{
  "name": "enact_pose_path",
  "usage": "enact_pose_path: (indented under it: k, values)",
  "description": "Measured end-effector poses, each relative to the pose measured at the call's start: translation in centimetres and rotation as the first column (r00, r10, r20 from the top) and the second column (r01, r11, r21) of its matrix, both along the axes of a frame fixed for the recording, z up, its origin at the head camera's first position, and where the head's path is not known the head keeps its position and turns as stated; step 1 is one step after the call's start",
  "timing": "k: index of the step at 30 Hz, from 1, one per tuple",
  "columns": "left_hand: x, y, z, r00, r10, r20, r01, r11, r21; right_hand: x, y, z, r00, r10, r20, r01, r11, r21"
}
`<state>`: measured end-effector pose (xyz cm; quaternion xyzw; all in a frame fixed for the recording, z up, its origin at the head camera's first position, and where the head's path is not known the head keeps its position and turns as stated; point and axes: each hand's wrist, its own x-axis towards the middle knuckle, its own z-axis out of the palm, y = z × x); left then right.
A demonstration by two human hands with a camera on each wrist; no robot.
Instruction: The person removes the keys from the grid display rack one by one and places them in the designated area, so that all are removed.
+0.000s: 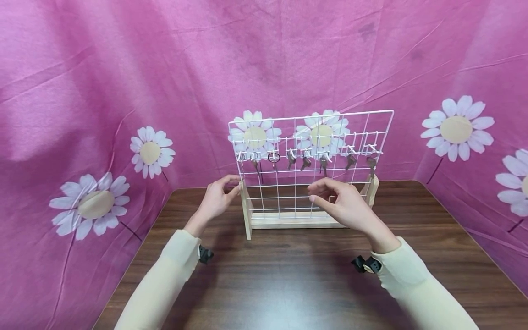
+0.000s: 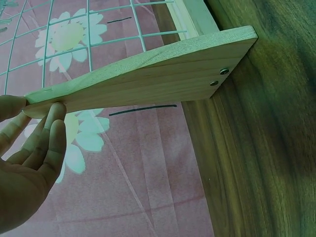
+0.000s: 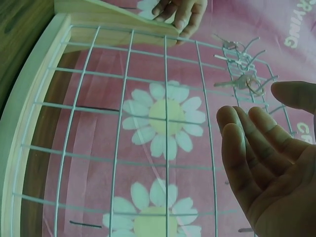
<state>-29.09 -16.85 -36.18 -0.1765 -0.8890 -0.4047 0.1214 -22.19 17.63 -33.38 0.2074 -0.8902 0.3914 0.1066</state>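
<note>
A white wire grid rack (image 1: 294, 185) stands in a wooden base (image 1: 297, 223), with several keys (image 1: 306, 162) hanging from its row of hooks. My left hand (image 1: 216, 197) pinches the upper end of the left wooden side piece (image 2: 148, 76) between thumb and fingers, and the left hand (image 2: 37, 153) shows this closely. In front of the grid's right half, my right hand (image 1: 344, 201) is held with relaxed, bent fingers and holds nothing. The right wrist view shows the right hand (image 3: 276, 163) with thumb and fingertips apart, near keys on a ring (image 3: 244, 83).
The rack stands on a dark wood table (image 1: 284, 275). Behind it and along both sides hangs a pink cloth (image 1: 198, 91) with large white daisies. A dark wrist device (image 1: 366, 264) sits at the right cuff, another (image 1: 205, 254) at the left.
</note>
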Motion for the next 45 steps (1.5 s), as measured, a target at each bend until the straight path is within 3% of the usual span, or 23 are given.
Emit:
enact_pose_path:
  k: [45]
  values:
    - [-0.2,0.1,-0.4,1.0,-0.005,-0.009,0.005,0.999,0.043,-1.6,-5.6,1.4,1.0,0.016,-0.02,-0.018,0.992,-0.128]
